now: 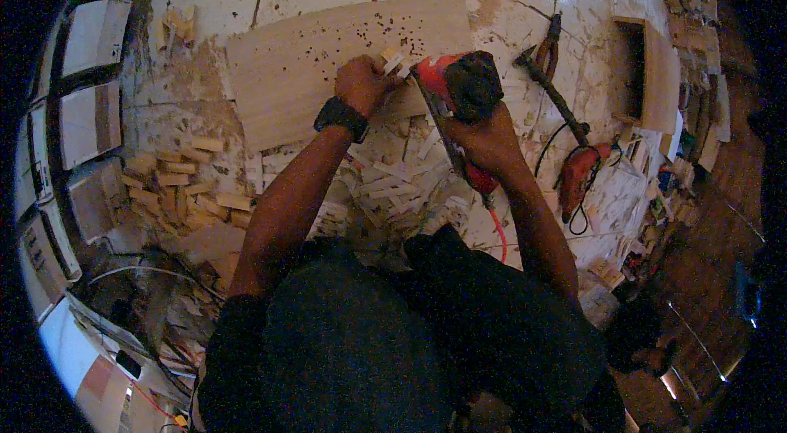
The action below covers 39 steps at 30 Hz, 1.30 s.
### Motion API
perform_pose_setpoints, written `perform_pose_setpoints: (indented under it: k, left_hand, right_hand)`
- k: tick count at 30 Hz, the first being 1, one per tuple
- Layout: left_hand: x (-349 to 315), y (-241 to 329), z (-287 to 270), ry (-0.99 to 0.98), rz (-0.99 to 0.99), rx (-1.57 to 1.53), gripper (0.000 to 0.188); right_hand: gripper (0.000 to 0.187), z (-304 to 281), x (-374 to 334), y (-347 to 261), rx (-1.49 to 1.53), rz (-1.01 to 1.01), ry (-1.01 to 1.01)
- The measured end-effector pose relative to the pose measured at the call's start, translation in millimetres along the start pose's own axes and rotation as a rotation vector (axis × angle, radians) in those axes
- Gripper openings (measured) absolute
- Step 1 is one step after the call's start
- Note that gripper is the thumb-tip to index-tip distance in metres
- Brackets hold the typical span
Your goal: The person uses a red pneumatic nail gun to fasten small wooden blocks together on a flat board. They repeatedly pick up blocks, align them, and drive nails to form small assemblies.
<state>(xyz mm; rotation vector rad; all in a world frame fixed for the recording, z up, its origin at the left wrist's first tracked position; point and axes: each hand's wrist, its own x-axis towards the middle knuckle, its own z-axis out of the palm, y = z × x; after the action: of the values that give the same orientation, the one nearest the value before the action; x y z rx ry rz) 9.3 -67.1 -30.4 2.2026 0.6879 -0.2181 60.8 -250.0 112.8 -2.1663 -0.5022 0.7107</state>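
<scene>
My right hand (485,142) is wrapped round the grip of a red and black nail gun (438,72), which looks air-driven, with a red hose trailing from its handle. Its nose meets a small pale wood piece (395,61) above the board. Closed fingers of my left hand (361,87), below a dark wristwatch, hold that piece from the other side. Beneath both hands lies a wide wooden board (275,81) strewn with small dark bits. The exact contact between nose and wood is too blurred to make out.
Loose wood blocks (176,179) are heaped at the left, and thin strips (389,187) lie between my forearms. To the right are a hammer (561,105), pliers (552,48), a red tool with a cord (578,179) and an open wooden box (656,77).
</scene>
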Motion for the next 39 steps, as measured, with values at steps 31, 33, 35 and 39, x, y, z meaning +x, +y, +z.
perform_pose_setpoints:
  k: [31,33,35,39]
  left_hand:
    - [6.1,7.3,-5.9,-0.136,0.010,-0.063,0.027]
    - [5.6,9.1,-7.8,-0.128,0.022,-0.049,0.030]
    - [2.4,11.4,-9.5,-0.087,0.013,-0.043,0.032]
    - [-13.4,18.5,-12.9,0.006,-0.007,-0.120,0.037]
  right_hand:
    - [0.026,9.3,6.3,-21.8,-0.306,-0.095,-0.104]
    - [0.027,7.1,7.8,-21.1,-0.236,0.074,-0.129]
    - [0.029,6.6,9.0,-19.7,-0.238,0.085,-0.159]
    - [0.032,7.7,7.1,-17.6,-0.218,0.125,-0.133]
